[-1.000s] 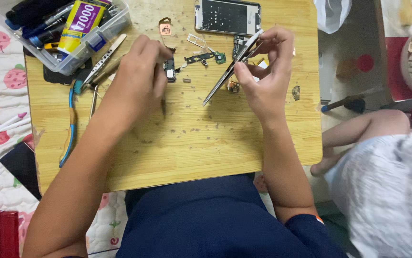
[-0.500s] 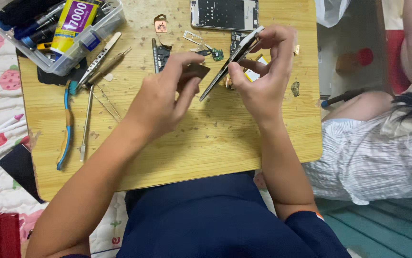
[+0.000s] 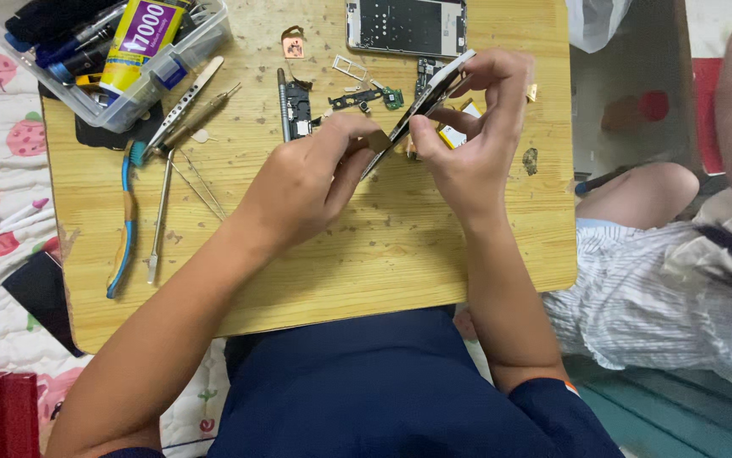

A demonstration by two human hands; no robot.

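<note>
Two hands work a thin phone panel over a cluttered wooden surface.

Nearest the wearer, the bare front part of the surface (image 3: 400, 271) carries only the forearms. Above it the left hand (image 3: 307, 191) is closed narrow, fingertips pinched at the lower end of the phone panel (image 3: 421, 106), which slants edge-on, raised off the wood. The right hand (image 3: 476, 136) grips the same panel, thumb under it and fingers curled over its upper end. To the left lie a blue toothbrush (image 3: 124, 225) and metal tweezers (image 3: 184, 106). Just beyond the hands sit a dark circuit board (image 3: 298, 106) and small loose parts. Farthest off, an opened phone frame (image 3: 407, 27) lies at the far edge, and a clear plastic tray (image 3: 103, 89) holding a yellow glue tube (image 3: 141, 38) fills the far left corner.
</note>
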